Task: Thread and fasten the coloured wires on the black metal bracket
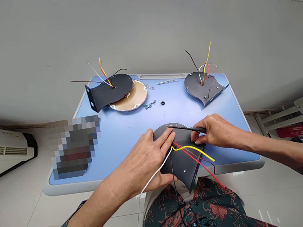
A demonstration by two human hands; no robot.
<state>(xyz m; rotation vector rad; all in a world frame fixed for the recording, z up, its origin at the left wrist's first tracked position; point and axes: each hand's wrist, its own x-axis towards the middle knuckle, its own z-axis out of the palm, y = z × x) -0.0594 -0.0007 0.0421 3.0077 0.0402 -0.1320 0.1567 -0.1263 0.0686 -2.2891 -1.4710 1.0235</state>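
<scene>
A black metal bracket plate (pixel 188 157) with a rounded end lies at the near edge of the table, in front of my body. White, yellow, red, brown and black wires come out through a hole in its middle. My left hand (pixel 150 159) grips the plate from the left, fingers on top and thumb along the lower side. In my right hand (pixel 214 130) is a thin-shafted black screwdriver (pixel 188 127), held nearly flat and pointing left. Its tip reaches the plate's far rim, close to my left fingertips. Small screw heads show on the plate.
Another black bracket (pixel 107 91) with wires rests on a round tan disc (pixel 134 97) at the back left. A third wired bracket (pixel 201 84) is at the back right. Between them are loose screws (pixel 150 105), a small black ring (pixel 163 103) and thin metal pieces (pixel 167 82).
</scene>
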